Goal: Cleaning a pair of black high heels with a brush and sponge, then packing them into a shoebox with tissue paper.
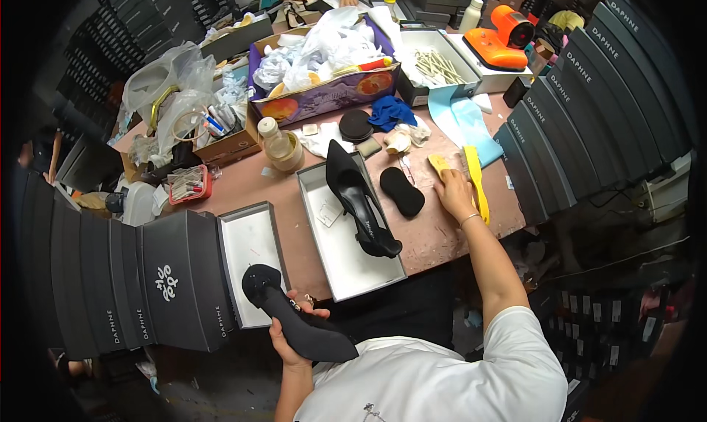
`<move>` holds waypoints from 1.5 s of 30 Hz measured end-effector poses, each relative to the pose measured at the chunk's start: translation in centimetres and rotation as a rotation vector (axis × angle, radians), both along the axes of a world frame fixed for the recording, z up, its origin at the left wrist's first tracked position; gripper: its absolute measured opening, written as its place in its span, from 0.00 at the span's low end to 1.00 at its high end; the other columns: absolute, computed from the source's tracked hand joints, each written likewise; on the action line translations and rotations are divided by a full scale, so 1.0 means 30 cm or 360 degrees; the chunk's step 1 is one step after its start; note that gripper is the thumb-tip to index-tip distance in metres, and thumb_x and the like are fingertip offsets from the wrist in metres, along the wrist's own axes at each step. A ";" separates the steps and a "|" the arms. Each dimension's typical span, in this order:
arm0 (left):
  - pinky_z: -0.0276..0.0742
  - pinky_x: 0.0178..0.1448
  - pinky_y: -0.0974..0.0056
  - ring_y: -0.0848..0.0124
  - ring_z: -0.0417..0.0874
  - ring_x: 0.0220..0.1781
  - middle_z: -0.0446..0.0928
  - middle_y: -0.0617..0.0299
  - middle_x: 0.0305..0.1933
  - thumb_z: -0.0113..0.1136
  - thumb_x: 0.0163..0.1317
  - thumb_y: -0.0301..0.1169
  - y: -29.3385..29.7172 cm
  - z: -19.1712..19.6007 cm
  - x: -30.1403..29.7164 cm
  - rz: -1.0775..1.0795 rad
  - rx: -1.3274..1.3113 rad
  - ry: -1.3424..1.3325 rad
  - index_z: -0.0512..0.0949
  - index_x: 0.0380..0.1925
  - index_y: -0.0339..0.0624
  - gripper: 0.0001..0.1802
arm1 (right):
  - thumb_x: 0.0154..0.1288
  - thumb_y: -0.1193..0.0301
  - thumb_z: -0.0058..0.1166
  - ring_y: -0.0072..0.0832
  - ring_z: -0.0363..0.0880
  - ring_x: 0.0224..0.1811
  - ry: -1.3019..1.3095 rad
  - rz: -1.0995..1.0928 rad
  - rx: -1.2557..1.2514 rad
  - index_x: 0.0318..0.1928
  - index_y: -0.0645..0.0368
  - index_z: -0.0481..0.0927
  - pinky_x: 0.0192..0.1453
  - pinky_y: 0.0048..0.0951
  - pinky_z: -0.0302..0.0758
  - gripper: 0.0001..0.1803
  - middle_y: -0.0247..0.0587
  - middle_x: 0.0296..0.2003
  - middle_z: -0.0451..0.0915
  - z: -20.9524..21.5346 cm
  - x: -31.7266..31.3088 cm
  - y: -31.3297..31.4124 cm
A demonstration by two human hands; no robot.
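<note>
Black shoe [304,330] is in my L hand [289,342], thumb & fingers wrapped round it, sole showing, just nearer me & to the L of the white-lined box tray [329,249]. 2nd blk shoe [361,208] lies on its side in that tray, pointed toe out past the far end. R hand [456,194] is well R of the tray, fingertips on a yellow block [440,163]; can't tell if gripped or only touched. Long yellow tool [473,177] lies further R of tray. Btwn tray & R hand: blk waisted pad [403,192]. Beyond tray's far end: blk disc [356,125], blue cloth [392,113]. L of tray: grey shoeboxes [180,252], stacked.
</note>
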State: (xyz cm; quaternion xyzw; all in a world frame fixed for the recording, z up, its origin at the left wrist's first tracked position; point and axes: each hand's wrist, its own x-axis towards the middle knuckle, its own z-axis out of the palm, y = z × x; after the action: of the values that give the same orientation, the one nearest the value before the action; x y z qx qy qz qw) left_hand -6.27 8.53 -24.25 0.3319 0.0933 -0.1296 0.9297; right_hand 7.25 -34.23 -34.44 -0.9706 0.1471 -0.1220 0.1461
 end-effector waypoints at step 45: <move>0.82 0.46 0.58 0.61 0.83 0.40 0.78 0.54 0.33 0.43 0.65 0.63 0.174 0.043 0.395 -0.0069 -0.0237 0.0399 0.75 0.39 0.38 0.35 | 0.59 0.67 0.61 0.46 0.78 0.48 -0.0593 0.1095 0.0120 0.53 0.49 0.77 0.49 0.40 0.77 0.20 0.48 0.50 0.74 0.426 0.689 0.898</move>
State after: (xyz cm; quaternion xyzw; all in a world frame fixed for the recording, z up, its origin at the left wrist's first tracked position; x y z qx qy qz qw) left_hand 5.57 13.75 -22.95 0.2453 0.1917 -0.1965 0.9298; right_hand 27.94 -7.29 -21.64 -0.9184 -0.2116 -0.2346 0.2382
